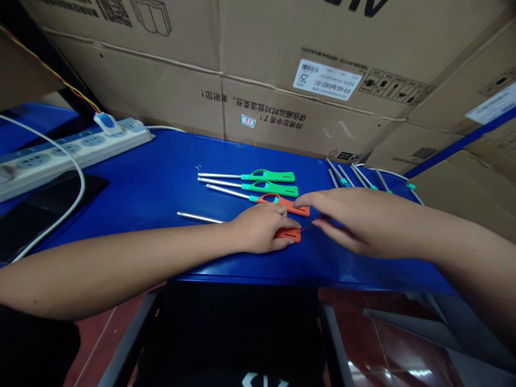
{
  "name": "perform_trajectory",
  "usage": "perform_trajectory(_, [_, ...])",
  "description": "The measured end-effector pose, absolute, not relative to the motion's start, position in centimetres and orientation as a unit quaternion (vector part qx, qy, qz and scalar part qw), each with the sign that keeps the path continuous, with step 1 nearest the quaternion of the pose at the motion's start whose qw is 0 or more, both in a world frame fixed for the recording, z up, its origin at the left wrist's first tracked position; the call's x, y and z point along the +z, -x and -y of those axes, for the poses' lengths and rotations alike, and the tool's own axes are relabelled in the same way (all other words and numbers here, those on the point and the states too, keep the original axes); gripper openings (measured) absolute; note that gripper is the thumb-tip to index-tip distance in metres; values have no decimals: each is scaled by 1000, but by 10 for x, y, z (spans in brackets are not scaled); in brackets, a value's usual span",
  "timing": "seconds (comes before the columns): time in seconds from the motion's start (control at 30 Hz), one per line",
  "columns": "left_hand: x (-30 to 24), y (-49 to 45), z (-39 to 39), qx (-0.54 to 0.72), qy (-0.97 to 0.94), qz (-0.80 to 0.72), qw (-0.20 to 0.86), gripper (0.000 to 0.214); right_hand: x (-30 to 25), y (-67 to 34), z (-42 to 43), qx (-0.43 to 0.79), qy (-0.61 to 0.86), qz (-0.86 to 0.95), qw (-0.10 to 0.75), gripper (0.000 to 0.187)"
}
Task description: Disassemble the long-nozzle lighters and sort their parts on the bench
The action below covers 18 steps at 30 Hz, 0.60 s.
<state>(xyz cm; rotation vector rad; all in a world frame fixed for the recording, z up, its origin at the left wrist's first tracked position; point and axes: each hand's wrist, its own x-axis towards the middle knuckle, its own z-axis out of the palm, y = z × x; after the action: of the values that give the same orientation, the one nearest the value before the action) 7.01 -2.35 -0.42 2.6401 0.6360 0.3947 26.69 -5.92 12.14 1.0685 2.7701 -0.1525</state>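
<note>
My left hand (260,223) is wrapped over an orange long-neck lighter (293,235) lying on the blue table. Its metal tube (197,217) sticks out to the left under my wrist, while its middle is hidden by my fingers. My right hand (342,217) hovers just right of the handle's end. From that end a thin reddish strand (308,226) runs to my right thumb and fingers, which seem to pinch it. The right index finger reaches over a second orange lighter (286,204). Beyond it lie two green lighters (276,176) side by side, tubes pointing left.
Several metal lighter tubes (358,174) with teal parts lie behind my right hand. At left are a white power strip (76,156), a white cable (83,185) and a dark flat device (44,215). A large cardboard box (173,86) walls off the back.
</note>
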Motion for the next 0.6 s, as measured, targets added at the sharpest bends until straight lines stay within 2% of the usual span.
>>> perform_trajectory(0.2, [-7, -70, 23, 153, -942, -234, 185, 35, 123, -268, 60, 51, -412, -895, 164, 40])
perform_trajectory(0.27, [-6, -70, 23, 145, -942, -235, 189, 36, 123, -270, 60, 7, -366, -920, 141, 35])
perform_trajectory(0.33, [-5, -70, 24, 145, -941, -234, 195, 35, 123, -271, 60, -26, -333, -936, 108, 38])
perform_trajectory(0.5, [-6, -69, 24, 153, -941, -233, 194, 33, 121, -270, 60, 68, -388, -907, 149, 38])
perform_trajectory(0.6, [-6, -69, 24, 155, -940, -232, 194, 35, 122, -270, 59, 10, -336, -934, 119, 35])
